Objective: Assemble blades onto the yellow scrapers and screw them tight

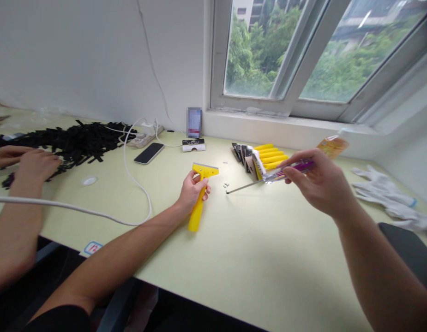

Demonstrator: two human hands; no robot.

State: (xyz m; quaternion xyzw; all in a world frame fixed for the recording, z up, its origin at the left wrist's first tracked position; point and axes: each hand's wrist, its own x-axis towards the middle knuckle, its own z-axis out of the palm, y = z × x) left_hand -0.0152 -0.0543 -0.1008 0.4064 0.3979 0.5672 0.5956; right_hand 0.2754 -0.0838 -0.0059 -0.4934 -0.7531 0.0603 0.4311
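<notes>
My left hand point(194, 191) is closed around the neck of a yellow scraper point(196, 214), whose wide head with a metal edge points away from me. In my right hand point(315, 182) is a screwdriver point(305, 166) with a clear and purple handle. Its thin shaft slants down to the left, and a small dark piece, perhaps a screw, shows at the tip. Beside that tip, a few small metal screws point(225, 185) lie on the table. Behind the screwdriver, several yellow-handled scrapers point(273, 157) in dark packaging lie in a row.
At the left, another person's hands point(38, 163) work by a heap of black strips point(78, 140). A white cable point(130, 170) loops over the table point(255, 267) near a phone point(149, 153) and power strip point(144, 138). White gloves point(386, 189) and an orange-labelled bottle point(333, 145) are at right.
</notes>
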